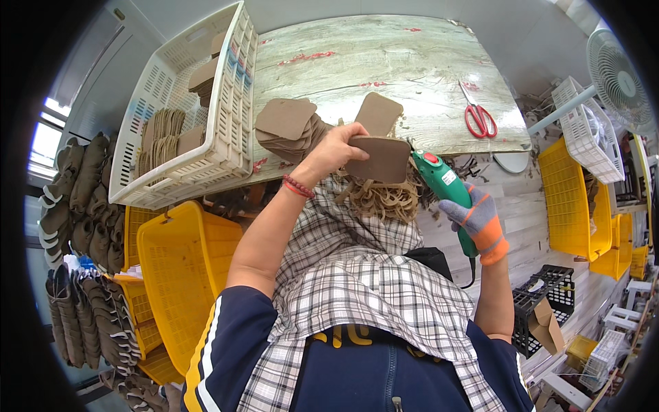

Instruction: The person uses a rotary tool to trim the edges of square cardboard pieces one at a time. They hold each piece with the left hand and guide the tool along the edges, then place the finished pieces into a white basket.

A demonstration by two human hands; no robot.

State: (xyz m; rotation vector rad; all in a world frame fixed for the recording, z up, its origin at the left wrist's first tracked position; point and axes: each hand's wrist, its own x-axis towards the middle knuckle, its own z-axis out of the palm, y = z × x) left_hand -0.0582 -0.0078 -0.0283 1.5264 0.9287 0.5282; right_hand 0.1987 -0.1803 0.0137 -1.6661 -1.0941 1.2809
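Between the thumb and fingers of my bare left hand [333, 150] is a brown flat panel with rounded corners [379, 160]. My right hand [478, 221], in a grey and orange glove, is wrapped round a green corded electric cutter [439, 177]. The cutter's head is at the panel's right edge; whether it touches cannot be made out. Behind the held panel, another brown panel [379, 114] lies on the table. A stack of similar panels [288, 123] stands left of my left hand. Curled brown trimmings [384, 197] are heaped on my checked apron below.
On the table [329, 41], red-handled scissors [478, 118] lie at the right. A white crate [185, 165] with more panels stands at the left. Yellow bins [175, 268] flank me on the left, others [573, 199] on the right. A fan [618, 79] and black crate [549, 288] are at right.
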